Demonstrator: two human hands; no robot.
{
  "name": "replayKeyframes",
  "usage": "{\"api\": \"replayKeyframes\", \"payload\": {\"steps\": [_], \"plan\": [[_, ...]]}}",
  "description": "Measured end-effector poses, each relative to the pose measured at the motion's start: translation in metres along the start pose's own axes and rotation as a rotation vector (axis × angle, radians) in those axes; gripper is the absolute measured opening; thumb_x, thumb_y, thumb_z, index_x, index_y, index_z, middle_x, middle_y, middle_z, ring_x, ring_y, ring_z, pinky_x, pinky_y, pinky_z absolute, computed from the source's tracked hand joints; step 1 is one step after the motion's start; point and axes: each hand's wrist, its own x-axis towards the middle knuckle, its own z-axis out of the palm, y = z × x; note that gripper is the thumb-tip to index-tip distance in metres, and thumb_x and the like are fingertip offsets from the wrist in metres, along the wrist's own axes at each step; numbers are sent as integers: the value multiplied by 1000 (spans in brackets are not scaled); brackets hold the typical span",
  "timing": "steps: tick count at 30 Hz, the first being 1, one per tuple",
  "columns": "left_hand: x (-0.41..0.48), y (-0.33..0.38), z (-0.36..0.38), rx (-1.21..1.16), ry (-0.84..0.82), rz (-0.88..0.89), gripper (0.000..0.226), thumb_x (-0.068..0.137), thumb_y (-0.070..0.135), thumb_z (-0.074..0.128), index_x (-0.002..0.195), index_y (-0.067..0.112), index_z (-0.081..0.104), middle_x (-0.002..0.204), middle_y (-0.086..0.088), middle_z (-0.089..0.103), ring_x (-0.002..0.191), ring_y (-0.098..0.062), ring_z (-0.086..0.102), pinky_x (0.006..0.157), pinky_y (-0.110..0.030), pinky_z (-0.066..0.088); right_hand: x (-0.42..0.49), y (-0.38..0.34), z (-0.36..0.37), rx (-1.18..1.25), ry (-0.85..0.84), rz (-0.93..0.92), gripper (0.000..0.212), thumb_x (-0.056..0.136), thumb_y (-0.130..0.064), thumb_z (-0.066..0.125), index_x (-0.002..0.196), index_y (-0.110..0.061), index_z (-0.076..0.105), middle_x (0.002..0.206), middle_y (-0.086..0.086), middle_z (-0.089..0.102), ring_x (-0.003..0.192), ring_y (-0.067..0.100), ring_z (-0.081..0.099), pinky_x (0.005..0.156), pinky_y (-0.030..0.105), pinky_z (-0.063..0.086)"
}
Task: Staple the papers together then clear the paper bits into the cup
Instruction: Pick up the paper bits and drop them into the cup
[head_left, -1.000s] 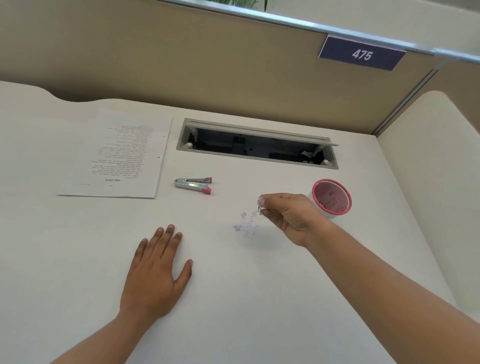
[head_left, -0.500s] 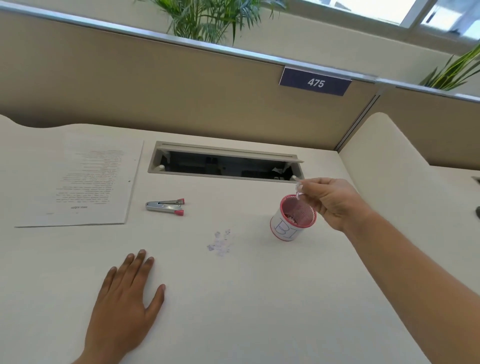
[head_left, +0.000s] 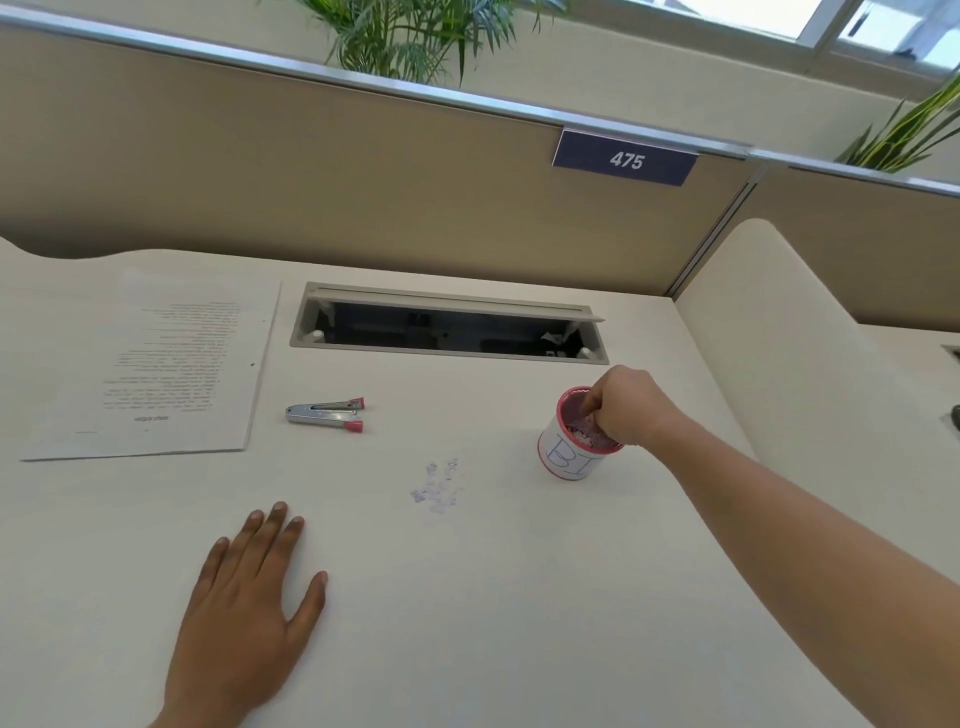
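While right hand (head_left: 631, 410) reaches inside | cup (head_left: 563, 457): white, pink-rimmed, blue-lettered

Office cubicle. Beige partition (head_left: 363, 171) with metal rail beyond both hands; number plate "475" (head_left: 626, 159) above right hand (head_left: 631, 410). White desk (head_left: 519, 597) under left hand (head_left: 244, 608), open cable hatch (head_left: 447, 301) ahead. Palms (head_left: 400, 47), window (head_left: 769, 15) behind partition.

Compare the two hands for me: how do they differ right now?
The left hand lies flat on the desk, fingers straight, holding nothing. The right hand is at the cup, fingers curled down into its mouth; whether they pinch anything is hidden. Both are bare.
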Motion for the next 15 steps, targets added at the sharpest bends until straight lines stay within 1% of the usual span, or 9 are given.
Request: {"api": "replayKeyframes", "payload": {"steps": [4, 7, 10, 15], "plan": [[0, -1, 0, -3, 3, 6, 83, 93, 70, 14, 146, 18, 49, 159, 1, 40, 148, -19, 33, 122, -43, 20, -1, -2, 0, -40, 48, -25, 26, 84, -5, 59, 98, -17, 77, 113, 10, 69, 97, 29, 65, 78, 35, 58], [0, 0, 0, -5, 8, 8, 82, 93, 70, 14, 146, 17, 49, 159, 0, 41, 148, -19, 34, 122, -44, 21, -3, -4, -3, -36, 68, -26, 25, 80, -3, 59, 90, -20, 74, 109, 10, 69, 94, 29, 64, 70, 33, 57], [0, 0, 0, -1, 9, 5, 82, 93, 70, 14, 145, 17, 50, 158, -1, 41, 147, -20, 34, 121, -45, 22, -5, -5, -5, -66, 23, -42, 31, 80, -1, 56, 98, -18, 74, 111, 10, 68, 97, 30, 64, 75, 38, 59], [0, 0, 0, 7, 4, 7, 81, 94, 69, 14, 146, 17, 49, 159, -1, 41, 148, -19, 34, 121, -45, 22, -6, -7, -6, -79, -3, -59, 29, 82, -3, 59, 102, -16, 75, 115, 10, 68, 99, 30, 64, 76, 36, 58]]}}
